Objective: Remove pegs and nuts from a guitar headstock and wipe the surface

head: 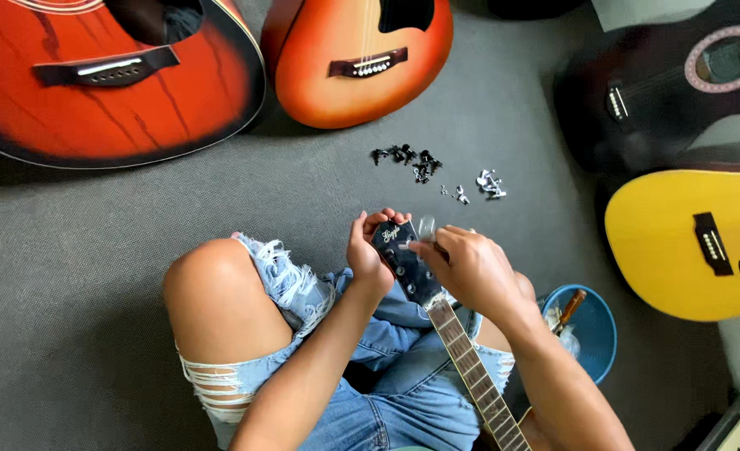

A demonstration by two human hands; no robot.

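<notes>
You are sitting on a grey carpet (94,276) with a guitar neck (470,367) running up your lap. Your left hand (368,250) is curled around the left edge of the dark headstock (403,259), holding it steady. Your right hand (470,269) lies over the headstock's right side, its fingers pinched narrowly on a small silver tuning peg (427,230) at the headstock's top edge. Just beyond both hands, a loose scatter of black and silver tuner parts (432,171) lies on the carpet. Behind your right wrist sits a blue bowl (595,330) holding a wooden-handled tool. Farther out, four guitar bodies ring you: two red-orange ones beyond your left hand, a black and a yellow one (687,242) past your right.
</notes>
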